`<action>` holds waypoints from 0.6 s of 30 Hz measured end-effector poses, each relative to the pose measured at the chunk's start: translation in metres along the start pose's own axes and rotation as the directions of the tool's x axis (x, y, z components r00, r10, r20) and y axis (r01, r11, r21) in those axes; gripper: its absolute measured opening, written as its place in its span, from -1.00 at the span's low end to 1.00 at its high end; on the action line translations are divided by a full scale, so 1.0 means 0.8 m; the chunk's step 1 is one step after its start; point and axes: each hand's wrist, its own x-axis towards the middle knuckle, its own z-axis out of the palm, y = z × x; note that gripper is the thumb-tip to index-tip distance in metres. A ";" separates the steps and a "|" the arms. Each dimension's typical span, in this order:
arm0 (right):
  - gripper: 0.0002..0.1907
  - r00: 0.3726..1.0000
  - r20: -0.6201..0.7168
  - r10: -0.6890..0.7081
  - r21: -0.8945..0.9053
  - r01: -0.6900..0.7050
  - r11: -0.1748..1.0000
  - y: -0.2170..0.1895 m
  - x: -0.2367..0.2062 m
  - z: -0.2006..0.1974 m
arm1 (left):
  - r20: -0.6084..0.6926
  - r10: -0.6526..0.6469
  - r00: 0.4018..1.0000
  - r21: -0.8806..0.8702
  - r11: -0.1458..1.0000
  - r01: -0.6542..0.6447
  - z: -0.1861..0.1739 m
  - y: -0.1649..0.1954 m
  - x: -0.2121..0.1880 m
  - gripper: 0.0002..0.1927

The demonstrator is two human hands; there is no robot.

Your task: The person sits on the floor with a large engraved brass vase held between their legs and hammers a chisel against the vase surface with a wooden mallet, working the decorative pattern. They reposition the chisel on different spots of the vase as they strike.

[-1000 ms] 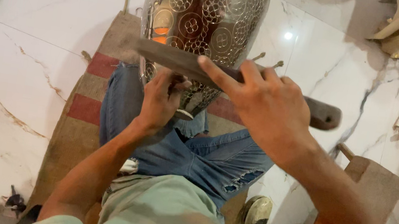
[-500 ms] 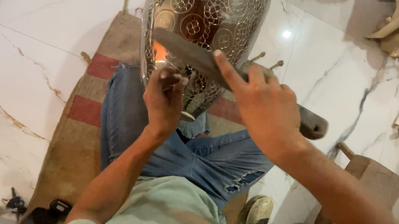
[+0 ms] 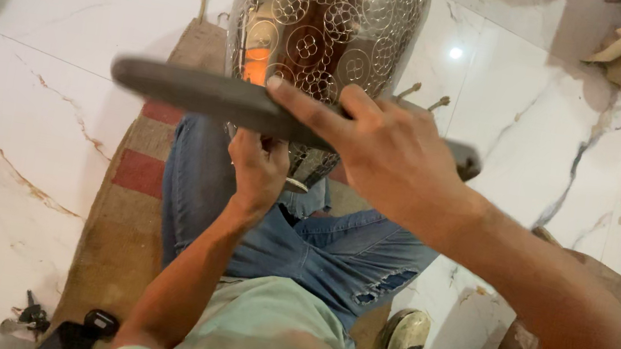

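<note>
The right hand [image 3: 392, 158] is wrapped around a long dark flat bar [image 3: 215, 97], which now lies almost level and reaches much further left than half a second ago, when it tilted down to the right. The left hand [image 3: 258, 166] stays pinched on something small against the patterned metal vase [image 3: 325, 27], which stands on the lap above the jeans [image 3: 315, 250] and striped mat [image 3: 128, 195].

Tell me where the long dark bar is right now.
In the head view the long dark bar lies crosswise in the right hand, in front of the pierced metal vessel and just above the left hand.
</note>
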 end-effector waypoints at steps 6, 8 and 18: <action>-0.03 0.984 0.028 0.176 0.195 -0.178 0.965 0.020 -0.011 0.010 | 0.292 0.021 0.956 -0.191 0.981 0.037 -0.016 0.009 0.036 -0.70; 0.05 0.958 0.166 0.233 -0.028 -0.232 0.972 0.029 -0.030 0.018 | 0.375 0.078 0.924 -0.242 0.970 0.017 -0.018 0.009 0.053 -0.68; -0.08 0.854 -0.014 0.521 0.482 -0.450 0.751 0.012 -0.099 0.092 | 0.718 0.316 0.620 -0.252 0.949 -0.192 -0.017 0.007 0.104 -0.64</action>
